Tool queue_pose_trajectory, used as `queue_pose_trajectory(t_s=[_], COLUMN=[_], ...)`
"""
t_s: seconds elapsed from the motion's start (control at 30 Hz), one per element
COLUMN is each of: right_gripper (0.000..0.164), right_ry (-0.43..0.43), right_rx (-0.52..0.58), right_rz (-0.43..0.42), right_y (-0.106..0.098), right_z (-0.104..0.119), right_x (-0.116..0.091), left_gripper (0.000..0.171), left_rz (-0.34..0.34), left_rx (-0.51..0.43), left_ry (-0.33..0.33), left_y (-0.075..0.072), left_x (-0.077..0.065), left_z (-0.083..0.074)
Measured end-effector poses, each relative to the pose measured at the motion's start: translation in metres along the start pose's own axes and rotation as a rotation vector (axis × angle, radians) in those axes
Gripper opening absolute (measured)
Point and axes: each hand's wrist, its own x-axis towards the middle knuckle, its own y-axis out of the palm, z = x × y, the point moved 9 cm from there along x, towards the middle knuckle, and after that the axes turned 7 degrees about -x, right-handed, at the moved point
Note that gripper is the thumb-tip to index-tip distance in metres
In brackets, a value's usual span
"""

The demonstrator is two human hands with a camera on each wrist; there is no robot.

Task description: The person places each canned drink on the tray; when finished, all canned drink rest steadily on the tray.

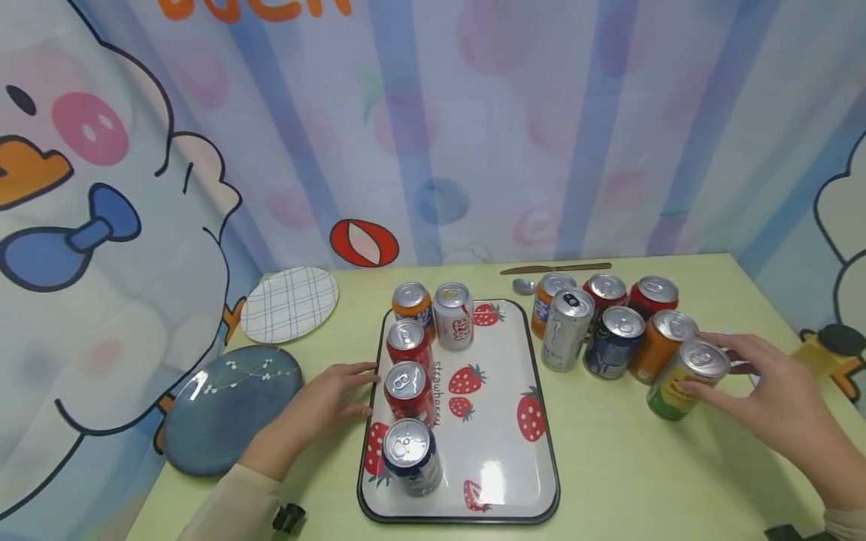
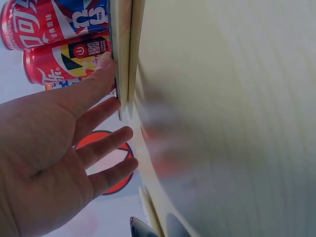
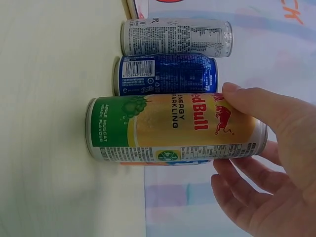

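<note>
My right hand [image 1: 778,398] grips a gold and green Red Bull can [image 3: 168,126] near its top, thumb on one side and fingers on the other. That can stands at the near right end of a cluster, beside an orange can [image 1: 664,346] and a dark blue can [image 1: 614,342]. My left hand [image 1: 321,402] has its fingers loosely extended at the left rim of a strawberry-print tray [image 1: 497,451] and holds nothing. Along the tray's left side stand two red cola cans [image 1: 410,391] and a dark blue and silver can [image 1: 411,454]. At its far end are an orange can [image 1: 413,304] and a pale can [image 1: 454,315].
Also in the right cluster are a silver-white can [image 1: 567,330], an orange and blue can [image 1: 551,297] and two red cans [image 1: 653,295]. A knife [image 1: 555,268] and a spoon [image 1: 524,286] lie behind. At left are a checked plate [image 1: 289,304] and a blue plate [image 1: 233,409].
</note>
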Motion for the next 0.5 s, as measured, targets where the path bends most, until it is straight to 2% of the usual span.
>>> queue_pose_trajectory(t_s=[0.13, 0.27, 0.37, 0.5], right_gripper=[0.069, 0.067, 0.067, 0.064], right_ry=[0.03, 0.057, 0.054, -0.033], right_rx=[0.065, 0.113, 0.135, 0.197], right_rz=[-0.018, -0.02, -0.016, -0.038], right_y=[-0.003, -0.006, -0.006, -0.006], right_z=[-0.002, 0.008, 0.026, 0.068], right_x=[-0.002, -0.004, -0.005, -0.001], left_gripper=[0.054, 0.054, 0.055, 0.055], left_rz=[0.003, 0.001, 0.0, 0.003], left_rx=[0.004, 0.005, 0.005, 0.007], left_ry=[-0.001, -0.005, -0.012, -0.019], left_y=[0.001, 0.001, 0.001, 0.001], left_x=[0.0, 0.0, 0.001, 0.001], left_z=[0.0, 0.0, 0.001, 0.001])
